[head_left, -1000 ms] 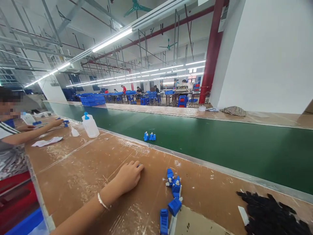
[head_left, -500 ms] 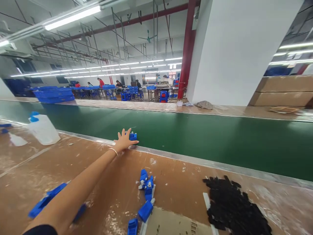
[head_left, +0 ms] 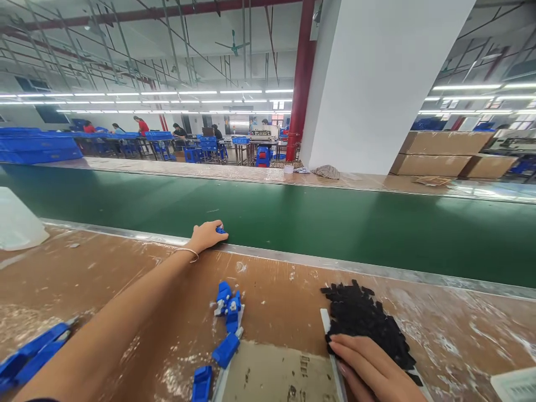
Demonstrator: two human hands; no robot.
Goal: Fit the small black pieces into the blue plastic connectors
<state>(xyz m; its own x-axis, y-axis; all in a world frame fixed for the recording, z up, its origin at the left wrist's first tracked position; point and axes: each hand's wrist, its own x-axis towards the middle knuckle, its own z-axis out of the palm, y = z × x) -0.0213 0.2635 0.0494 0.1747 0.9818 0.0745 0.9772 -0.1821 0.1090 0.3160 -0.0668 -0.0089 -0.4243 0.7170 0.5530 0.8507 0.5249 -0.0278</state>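
Head view: your left-hand fingers are curled down over a small blue part at the near edge of the green conveyor belt, closed around it so that only a sliver of blue shows past the fingertips. Your left hand rests right on the metal strip where the brown workbench meets the belt, arm stretched fully forward, a thin bracelet at the wrist.

Your right hand lies flat and low at the near side of the bench, fingers pressed together and extended, their tips touching the near edge of the heap of small black parts. It pinches nothing that shows.

Judging from how things lie, you are at the pick-up stage: the blue part is covered by your grip but not yet lifted off the belt. A loose cluster of similar blue parts sits between your arms on the bench, just beyond a flat grey board, so that work looks only partly through.

As for containers: a translucent white jug stands at the far left, cut off by the frame, contents not readable. Stacked blue crates sit across the belt; cardboard boxes stand at the right, closed.
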